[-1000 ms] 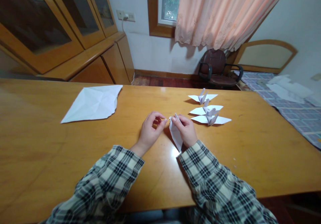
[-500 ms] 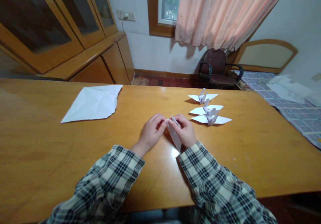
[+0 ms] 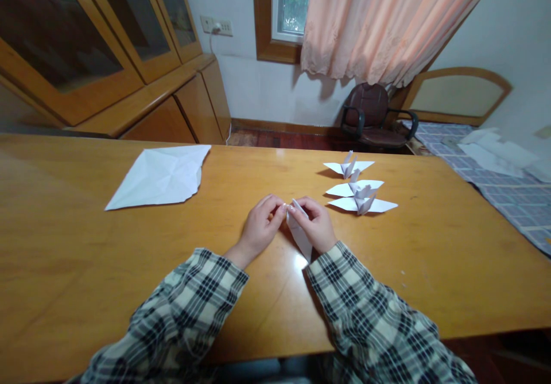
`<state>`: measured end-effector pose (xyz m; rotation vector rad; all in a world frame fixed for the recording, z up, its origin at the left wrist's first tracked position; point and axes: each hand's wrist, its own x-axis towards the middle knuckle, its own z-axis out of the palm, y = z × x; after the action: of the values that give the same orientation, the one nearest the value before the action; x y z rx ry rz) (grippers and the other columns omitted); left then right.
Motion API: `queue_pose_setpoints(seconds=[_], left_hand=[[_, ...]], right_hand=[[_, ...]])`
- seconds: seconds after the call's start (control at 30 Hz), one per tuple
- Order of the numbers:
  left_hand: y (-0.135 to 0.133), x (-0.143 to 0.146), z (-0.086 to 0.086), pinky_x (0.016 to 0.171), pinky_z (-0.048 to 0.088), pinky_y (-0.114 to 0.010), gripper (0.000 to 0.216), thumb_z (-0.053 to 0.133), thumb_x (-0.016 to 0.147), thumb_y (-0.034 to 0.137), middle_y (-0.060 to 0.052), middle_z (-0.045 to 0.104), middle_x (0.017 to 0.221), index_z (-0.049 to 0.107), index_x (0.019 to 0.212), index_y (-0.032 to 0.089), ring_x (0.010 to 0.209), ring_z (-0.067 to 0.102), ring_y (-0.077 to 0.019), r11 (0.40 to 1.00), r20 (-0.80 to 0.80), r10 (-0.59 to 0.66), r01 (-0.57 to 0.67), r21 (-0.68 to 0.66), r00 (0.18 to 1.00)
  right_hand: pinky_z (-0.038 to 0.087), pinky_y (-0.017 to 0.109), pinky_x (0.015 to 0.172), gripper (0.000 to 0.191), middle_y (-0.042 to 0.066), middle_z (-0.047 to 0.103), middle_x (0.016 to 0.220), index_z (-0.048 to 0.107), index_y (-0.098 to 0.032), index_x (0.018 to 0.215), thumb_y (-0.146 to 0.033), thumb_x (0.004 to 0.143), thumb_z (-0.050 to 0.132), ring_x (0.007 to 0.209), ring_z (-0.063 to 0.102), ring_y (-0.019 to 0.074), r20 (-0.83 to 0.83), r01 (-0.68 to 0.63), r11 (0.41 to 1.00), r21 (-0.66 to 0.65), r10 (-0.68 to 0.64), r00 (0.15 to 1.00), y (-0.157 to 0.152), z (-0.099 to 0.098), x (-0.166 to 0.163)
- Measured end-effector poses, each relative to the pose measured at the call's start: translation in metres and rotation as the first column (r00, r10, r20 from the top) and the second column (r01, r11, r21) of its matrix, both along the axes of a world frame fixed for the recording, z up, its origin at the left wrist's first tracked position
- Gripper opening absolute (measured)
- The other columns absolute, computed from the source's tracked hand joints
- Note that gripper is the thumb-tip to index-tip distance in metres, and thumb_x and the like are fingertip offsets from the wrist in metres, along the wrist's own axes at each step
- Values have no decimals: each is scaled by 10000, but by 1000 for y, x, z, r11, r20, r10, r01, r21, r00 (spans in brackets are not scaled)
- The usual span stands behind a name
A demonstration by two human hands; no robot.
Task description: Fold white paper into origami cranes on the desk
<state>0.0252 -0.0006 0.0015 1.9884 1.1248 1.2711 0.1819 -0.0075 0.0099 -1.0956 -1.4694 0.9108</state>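
Between my hands is a narrow piece of folded white paper (image 3: 300, 236), its long pointed end hanging down toward me. My right hand (image 3: 316, 222) is closed around its upper part, the thumb lying over the front face. With thumb and fingertips, my left hand (image 3: 262, 223) pinches the paper's top left tip. That tip is mostly covered by my fingers. To the right of my hands stand three white paper cranes with spread wings: a near one (image 3: 379, 205), a middle one (image 3: 338, 190) and a far one (image 3: 364, 166).
A creased white sheet (image 3: 163, 177) lies flat at the table's far left. Small paper scraps (image 3: 403, 284) dot the wooden table (image 3: 258, 321) at right. Beyond the far edge are a chair (image 3: 370, 114), a wooden cabinet (image 3: 189, 94) and a bed (image 3: 495, 183).
Both hands hold nearly the same place. The tip of the folded paper between my fingers has shifted very slightly to the left. The cranes and the flat sheet have not moved.
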Motion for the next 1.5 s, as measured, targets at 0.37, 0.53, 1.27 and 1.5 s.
queue_pose_setpoints(seconds=[0.37, 0.53, 1.27, 1.5], left_hand=[[2, -1, -2, 670, 443, -268, 250, 466, 963, 364, 3, 566, 735, 545, 789, 204, 708, 548, -150, 983, 166, 179, -168, -78, 970], [3, 0, -4, 680, 469, -267, 362, 367, 1007, 436, -10, 567, 766, 547, 802, 198, 714, 553, -143, 987, 260, 130, -100, -123, 957], [8, 1, -5, 685, 505, -269, 395, 427, 962, 547, -34, 648, 836, 603, 883, 203, 753, 601, -154, 971, 336, 142, -64, -232, 931], [6, 3, -8, 704, 522, -278, 353, 581, 885, 541, -53, 673, 934, 613, 952, 196, 819, 632, -170, 968, 272, 37, 33, -249, 962]], right_hand=[[468, 284, 660, 297, 23, 693, 766, 708, -196, 810, -491, 809, 681, 708, 606, 159, -73, -101, 982, -160, 90, 993, 0, -4, -1], [466, 285, 656, 296, 29, 692, 765, 715, -190, 813, -484, 809, 683, 699, 602, 156, -82, -72, 985, -154, 60, 995, 0, -5, 0], [468, 292, 647, 307, 37, 704, 757, 727, -203, 778, -503, 814, 676, 701, 607, 168, -69, -19, 991, -131, 10, 998, 3, -6, 0], [479, 280, 619, 317, 21, 702, 750, 716, -207, 770, -524, 754, 721, 678, 601, 159, -219, 25, 982, -185, -66, 974, 4, -7, 0]])
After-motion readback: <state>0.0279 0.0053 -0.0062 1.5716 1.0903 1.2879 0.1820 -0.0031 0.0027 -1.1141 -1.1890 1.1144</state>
